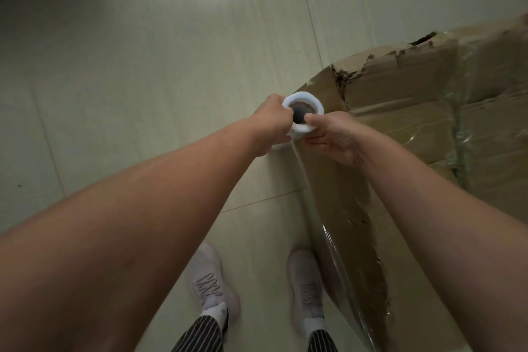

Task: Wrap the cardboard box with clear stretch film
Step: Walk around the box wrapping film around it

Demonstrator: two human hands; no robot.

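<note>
Left hand grips the left side of the stretch film roll, fingers curled round it. Right hand holds the roll from the opposite side: its thumb rests on the top rim at the edge of the dark core opening, and its fingers curl against the near side of the roll. Both arms are extended forward, and the roll stands roughly upright between the hands, its open end facing the camera.

Cardboard box sits on the floor to the right of the hands, filling the right part of the view. The roll is held just off the box's near corner; whether it touches the cardboard cannot be told. A sheet of clear film runs from the roll toward the bottom of the frame along the box's left side face, showing as a glossy, creased strip. Wrinkled glossy film also lies in bands across the box's top face. The cardboard is torn and ragged along its upper edge and at the near corner.

Below the arms, two pale shoes stand on the tiled floor beside the box, with striped trouser legs above them. The picture is somewhat blurred.
</note>
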